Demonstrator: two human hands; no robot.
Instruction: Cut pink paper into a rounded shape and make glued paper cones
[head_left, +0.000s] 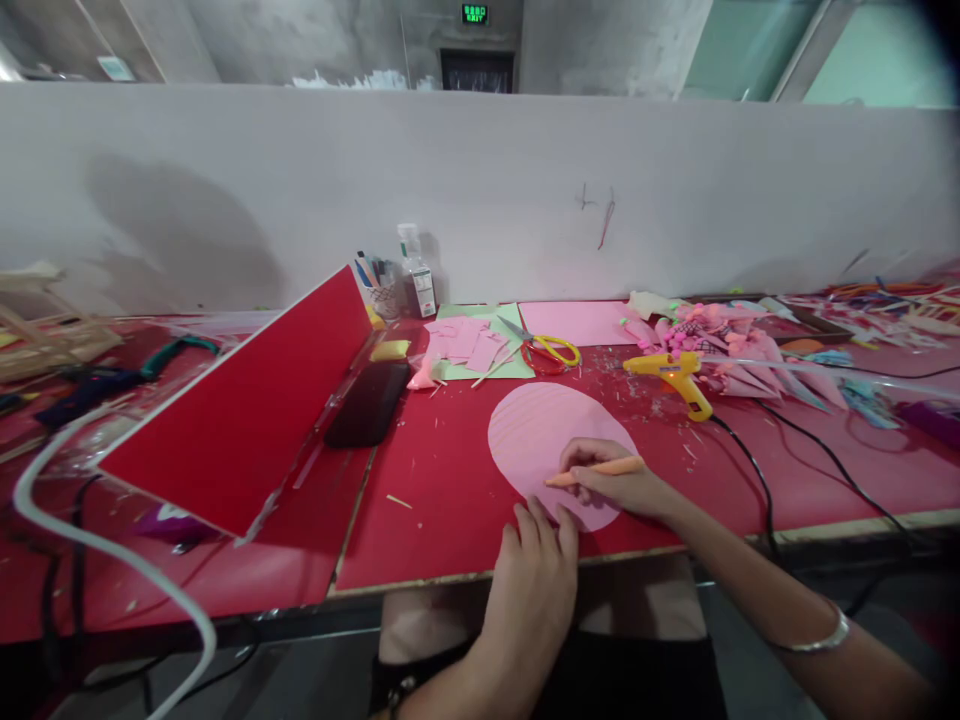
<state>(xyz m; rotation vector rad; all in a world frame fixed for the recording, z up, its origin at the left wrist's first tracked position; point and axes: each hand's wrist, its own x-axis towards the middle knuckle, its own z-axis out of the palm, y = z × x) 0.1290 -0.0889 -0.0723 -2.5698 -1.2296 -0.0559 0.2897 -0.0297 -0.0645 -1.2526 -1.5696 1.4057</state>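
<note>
A round pink paper disc [540, 425] lies flat on the red tabletop in front of me, with faint orange lines across its upper part. My right hand [600, 475] is closed around an orange marker [619, 466], its tip at the paper's lower middle. The fingers of my left hand [536, 550] lie stretched out on the lower edge of the disc, holding nothing. Beyond the disc are yellow-and-red scissors [551, 350], resting partly on a green sheet [472, 372] with cut pink paper pieces [465, 340].
A yellow glue gun [679, 378] with a black cord lies at right, near a pile of pink paper cones [727, 345]. A red board [255, 410] leans at left beside a black phone [367, 405]. A bottle [418, 275] and pen cup [382, 292] stand by the partition.
</note>
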